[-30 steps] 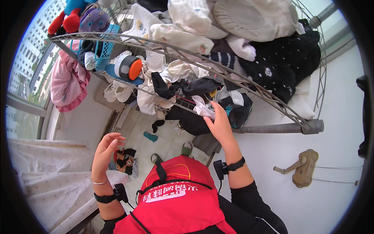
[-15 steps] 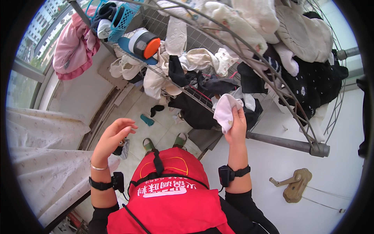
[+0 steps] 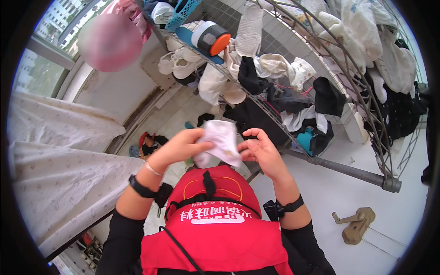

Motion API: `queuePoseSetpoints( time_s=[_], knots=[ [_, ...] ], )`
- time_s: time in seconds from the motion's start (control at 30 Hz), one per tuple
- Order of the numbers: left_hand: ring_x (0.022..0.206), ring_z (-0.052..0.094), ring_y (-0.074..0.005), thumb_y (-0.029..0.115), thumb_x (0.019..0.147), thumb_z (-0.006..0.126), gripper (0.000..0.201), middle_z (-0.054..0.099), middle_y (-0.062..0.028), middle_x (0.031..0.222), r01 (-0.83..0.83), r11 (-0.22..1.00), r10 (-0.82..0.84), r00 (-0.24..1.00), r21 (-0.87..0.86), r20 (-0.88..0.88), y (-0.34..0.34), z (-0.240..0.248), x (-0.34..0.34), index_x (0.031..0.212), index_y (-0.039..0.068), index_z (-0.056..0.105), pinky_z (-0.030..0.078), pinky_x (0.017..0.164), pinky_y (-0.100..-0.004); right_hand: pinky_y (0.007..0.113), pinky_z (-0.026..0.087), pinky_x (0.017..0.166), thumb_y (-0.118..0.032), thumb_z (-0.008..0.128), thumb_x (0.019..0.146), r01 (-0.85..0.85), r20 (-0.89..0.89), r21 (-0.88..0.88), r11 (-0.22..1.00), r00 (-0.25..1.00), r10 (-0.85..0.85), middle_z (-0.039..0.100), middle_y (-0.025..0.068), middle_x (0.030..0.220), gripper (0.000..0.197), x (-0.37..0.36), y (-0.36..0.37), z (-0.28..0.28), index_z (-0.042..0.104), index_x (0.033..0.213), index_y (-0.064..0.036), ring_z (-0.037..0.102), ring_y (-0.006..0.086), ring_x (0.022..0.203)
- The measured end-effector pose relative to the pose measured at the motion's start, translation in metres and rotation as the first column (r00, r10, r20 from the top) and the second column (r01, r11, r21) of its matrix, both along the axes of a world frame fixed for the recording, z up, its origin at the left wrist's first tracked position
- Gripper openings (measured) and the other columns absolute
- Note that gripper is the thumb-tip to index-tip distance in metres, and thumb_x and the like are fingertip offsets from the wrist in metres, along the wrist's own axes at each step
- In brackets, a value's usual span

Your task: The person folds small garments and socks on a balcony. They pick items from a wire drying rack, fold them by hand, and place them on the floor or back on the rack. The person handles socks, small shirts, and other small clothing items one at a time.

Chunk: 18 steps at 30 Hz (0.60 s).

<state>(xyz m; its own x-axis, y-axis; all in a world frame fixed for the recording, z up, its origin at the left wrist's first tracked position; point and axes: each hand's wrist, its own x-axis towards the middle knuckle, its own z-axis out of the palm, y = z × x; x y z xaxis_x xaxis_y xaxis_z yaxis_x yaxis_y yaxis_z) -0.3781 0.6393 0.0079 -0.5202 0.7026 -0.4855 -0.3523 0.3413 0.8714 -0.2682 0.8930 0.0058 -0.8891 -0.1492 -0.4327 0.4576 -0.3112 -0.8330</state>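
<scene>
In front of my red apron (image 3: 206, 233), a pale pink sock (image 3: 221, 140) is pinched at its left edge by my left hand (image 3: 183, 145). My right hand (image 3: 263, 156) is at the sock's right edge, its fingers apart and slightly bent. Whether its fingertips touch the fabric I cannot tell. Motion blurs the sock a little.
A wire rack (image 3: 270, 114) ahead carries white and black socks, a blue sandal with an orange-and-white top (image 3: 211, 39), and a blue basket (image 3: 183, 16). A metal pole (image 3: 348, 169) juts out to the right. Patterned white curtains (image 3: 59, 169) hang at left. A hand crank (image 3: 360, 225) is on the wall.
The pale pink sock has come away from the rack to my middle and passed from my right hand to my left. Both hands moved inward, and the view turned slightly.
</scene>
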Motion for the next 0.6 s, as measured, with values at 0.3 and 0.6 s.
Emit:
queuePoseSetpoints(
  time_s=[0.3, 0.6],
  knots=[
    [0.086, 0.065, -0.0227, 0.022, 0.085, 0.07, 0.035, 0.069, -0.0167, 0.096, -0.267, 0.663, -0.067, 0.909, -0.699, -0.41, -0.295, -0.159, -0.005, 0.108, -0.004, 0.064, 0.051, 0.076, -0.0357, 0.027, 0.048, 0.088, -0.009, 0.053, 0.099, 0.441, -0.299, 0.418, 0.794, 0.892, -0.338, 0.062, 0.0072, 0.112, 0.021, 0.038, 0.055, -0.008, 0.05, 0.119, -0.0028, 0.062, 0.0143, 0.1],
    [0.11, 0.061, -0.0222, 0.024, 0.093, 0.064, 0.046, 0.064, -0.0151, 0.122, -0.55, 0.639, 0.437, 0.835, -0.539, -0.335, -0.327, -0.189, 0.039, 0.128, -0.005, 0.055, 0.046, 0.096, -0.0321, 0.044, 0.03, 0.112, -0.013, 0.063, 0.09, 0.416, -0.441, 0.897, -0.148, 0.836, -0.327, 0.036, 0.0283, 0.147, 0.063, 0.053, 0.122, -0.034, 0.034, 0.144, 0.0004, 0.033, 0.0423, 0.138]
  ],
)
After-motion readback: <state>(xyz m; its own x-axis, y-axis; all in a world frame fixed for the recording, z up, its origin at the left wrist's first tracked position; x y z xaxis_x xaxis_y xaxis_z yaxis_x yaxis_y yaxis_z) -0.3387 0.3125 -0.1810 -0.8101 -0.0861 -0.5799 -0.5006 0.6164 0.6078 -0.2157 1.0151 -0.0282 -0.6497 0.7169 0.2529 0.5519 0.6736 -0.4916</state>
